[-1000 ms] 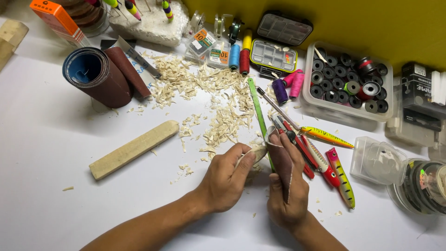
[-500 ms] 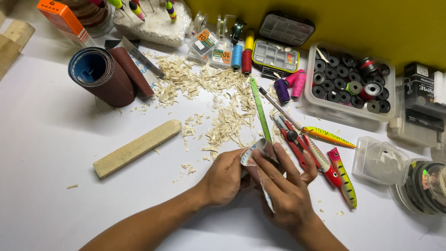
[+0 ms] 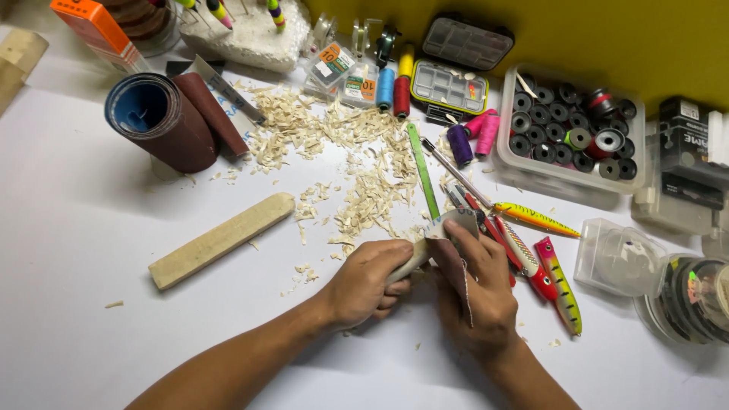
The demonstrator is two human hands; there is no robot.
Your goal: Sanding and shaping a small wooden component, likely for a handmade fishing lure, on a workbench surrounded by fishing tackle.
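Pale carved wooden blank — I clench it in my left hand, right hand wrapping brown sandpaper strip round it — sanding under way, steady strokes needed next.

One head-worn camera looks steeply down and forward onto the white worktable; it sits close above, the forearms entering from the bottom edge; the yellow wall bounds the table's far side at the top; there is no second view.
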